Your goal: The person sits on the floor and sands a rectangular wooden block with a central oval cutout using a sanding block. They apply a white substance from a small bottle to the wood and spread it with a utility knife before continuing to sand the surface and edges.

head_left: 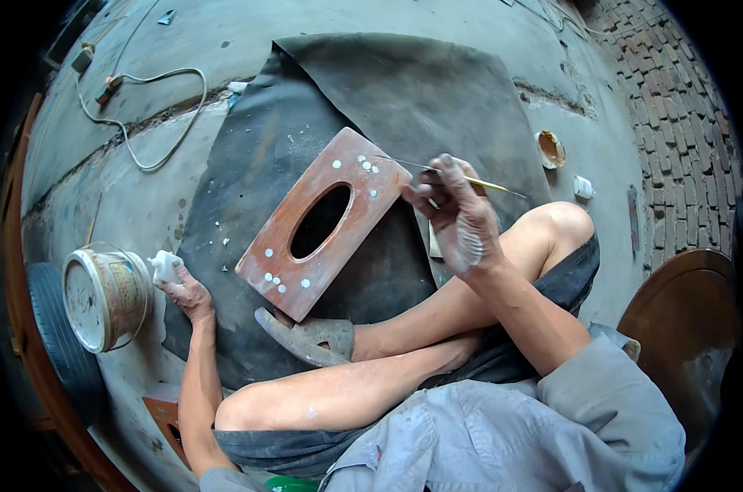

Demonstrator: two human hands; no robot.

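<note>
A reddish-brown wooden box (276, 243) with an oval opening in its top lies slanted in front of me. Round whitish spots dot its face near both ends. My right hand (462, 215) is closed in a pinch on a thin tool with a yellow handle (488, 184). One slender metal end of it reaches over the box's far right end; whether it touches is unclear. Off to the left, my left hand (189, 295) is closed around a small white object (166, 267), perhaps a bottle, beside a bucket.
The box lies on a dark rubber sheet (437, 78). At left stand the dirty white bucket (83, 299) and a tyre (56, 328). A cable (193, 72) loops on the floor. A round container (550, 150) and small white bottle (583, 188) are at right. My sandalled foot (326, 338) adjoins the box.
</note>
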